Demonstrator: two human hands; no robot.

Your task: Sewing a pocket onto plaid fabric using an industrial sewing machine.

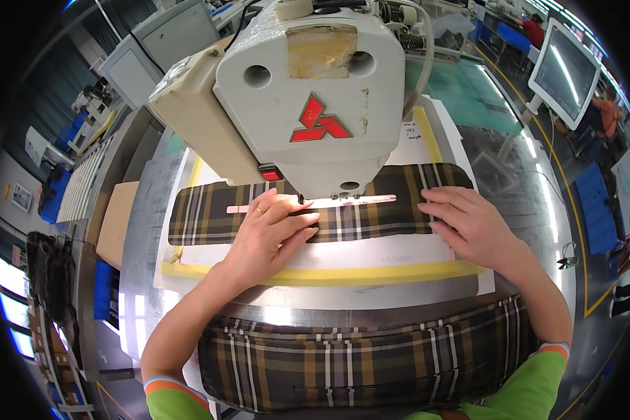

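Observation:
A plaid fabric piece (350, 227) lies under the white sewing machine head (308, 105), with a pale pink strip (374, 199) across it beneath the needle area. My left hand (269, 231) rests on the fabric left of the needle area, fingers apart, fingertips on or beside the strip. My right hand (462, 220) lies at the fabric's right end, fingers spread, touching the cloth. Under the fabric is a white board (315, 255) edged with yellow tape (329, 278).
More folded plaid fabric (364, 357) lies along the near edge of the metal table (542, 210). A screen (562, 73) stands at the upper right, a cardboard piece (115, 224) at the left. People (605, 115) are seated in the background at right.

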